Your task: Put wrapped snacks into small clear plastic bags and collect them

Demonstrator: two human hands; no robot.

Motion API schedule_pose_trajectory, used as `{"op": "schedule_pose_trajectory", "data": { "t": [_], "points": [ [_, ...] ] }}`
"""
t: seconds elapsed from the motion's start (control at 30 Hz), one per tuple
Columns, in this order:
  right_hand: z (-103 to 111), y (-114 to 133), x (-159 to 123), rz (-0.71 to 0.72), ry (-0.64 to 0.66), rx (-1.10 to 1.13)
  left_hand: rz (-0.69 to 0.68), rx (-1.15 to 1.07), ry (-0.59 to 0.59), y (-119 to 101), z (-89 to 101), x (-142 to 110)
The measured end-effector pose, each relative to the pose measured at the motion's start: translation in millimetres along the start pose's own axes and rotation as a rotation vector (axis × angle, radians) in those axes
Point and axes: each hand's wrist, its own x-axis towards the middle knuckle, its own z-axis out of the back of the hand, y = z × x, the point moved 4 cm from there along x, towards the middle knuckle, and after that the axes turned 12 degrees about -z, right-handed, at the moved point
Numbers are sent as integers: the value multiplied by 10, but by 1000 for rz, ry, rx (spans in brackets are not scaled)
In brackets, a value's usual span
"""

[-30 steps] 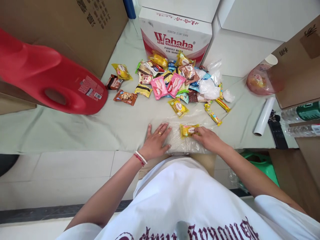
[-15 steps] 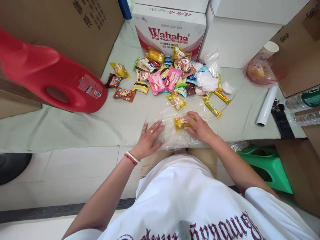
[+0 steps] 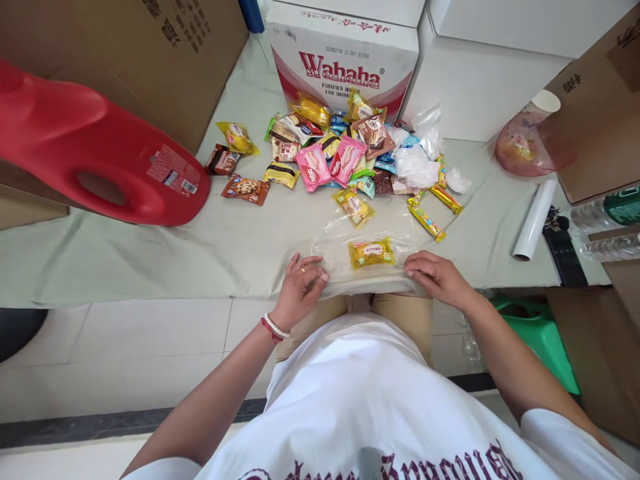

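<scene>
Left grip (image 3: 303, 283): thumb and fingers pinched together on the left side of the clear plastic film (image 3: 337, 257), close to the front edge of the worktop (image 3: 250, 247); a ring on one finger, a white bracelet (image 3: 277, 325) and a red one at the wrist.
Right grip (image 3: 435, 275): fingertips closed on the film's right side, also close to the front edge.
Yellow-wrapped snack cake (image 3: 371, 253): lies flat on the film between the two grips, touched by neither.
Second yellow-wrapped cake (image 3: 355, 207): just behind the first, farther from the front edge and tilted.
Snack pile: heaped toward the back of the worktop, with two pink packets (image 3: 313, 167) in front, a brown square packet (image 3: 373, 133) on top and crumpled white plastic (image 3: 417, 167) on its right.
Yellow candy sticks (image 3: 426, 219): just right of the pile, near the crumpled plastic.
Cookie packet (image 3: 246, 189): left of the pile, apart from it.
Red jug (image 3: 175, 200): at the left of the worktop.
Wahaha water carton (image 3: 345, 60): directly behind the pile.
White roll (image 3: 535, 220): near the front right corner, beside a black object (image 3: 563, 257).
Green plastic stool (image 3: 543, 333): below the front edge, right side.
</scene>
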Motion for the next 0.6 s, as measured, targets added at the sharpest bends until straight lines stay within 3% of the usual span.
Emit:
{"op": "schedule_pose_trajectory", "data": {
  "t": [0.13, 0.27, 0.33, 0.43, 0.53, 0.6],
  "points": [
    [277, 24, 478, -140, 27, -23, 146, -1, -158, 152, 66, 259],
    [345, -96, 944, -249, -20, -309, 285, 153, -286, 337, 48, 400],
    [359, -39, 1122, -221, -106, -483, 325, 249, -345, 370, 52, 413],
    [328, 213, 1355, -45, -236, -547, 315, 349, -418, 297, 84, 412],
    [190, 420, 1622, 74, -223, -526, 287, 379, -379, 169, 80, 449],
    [90, 453, 1812, 14, -156, -553, 275, 355, -324, 109, 45, 503]
  ]
}}
